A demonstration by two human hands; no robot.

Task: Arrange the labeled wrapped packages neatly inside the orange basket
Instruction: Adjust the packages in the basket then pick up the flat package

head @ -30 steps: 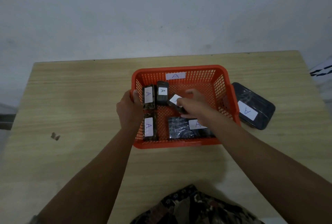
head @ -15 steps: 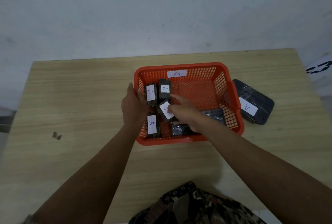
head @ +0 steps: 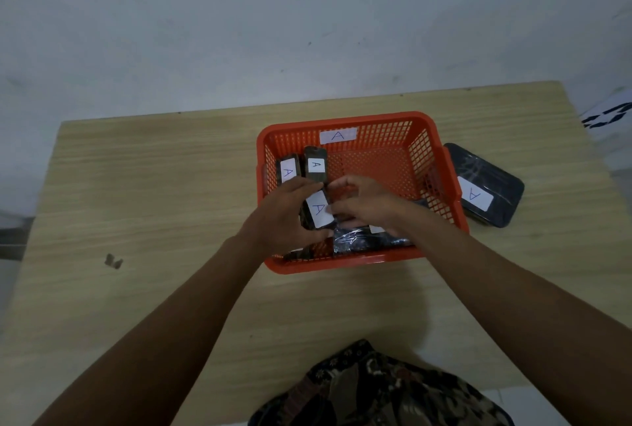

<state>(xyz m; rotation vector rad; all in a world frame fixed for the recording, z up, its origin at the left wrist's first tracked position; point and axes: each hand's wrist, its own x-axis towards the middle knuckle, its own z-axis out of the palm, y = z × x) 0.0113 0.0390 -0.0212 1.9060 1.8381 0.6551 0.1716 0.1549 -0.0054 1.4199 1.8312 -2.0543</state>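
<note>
Packages in film wrap, one small labeled package (head: 317,209) pinched between both hands, centre frame.
Looks light, stiff, slippery; left hand (head: 285,212) and right hand (head: 364,205) grasp its long edges over the orange basket (head: 345,261).

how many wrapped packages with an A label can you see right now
6 visible. Two upright at the basket's far left, one held between both hands, a flat one at the near wall, one near-left, mostly hidden, one outside on the table. Hands may hide more.

Counted in view: one orange basket (head: 441,166), five small wrapped packages inside it where visible, one larger wrapped package (head: 485,183) outside on the one wooden table (head: 154,186), and two hands.
</note>
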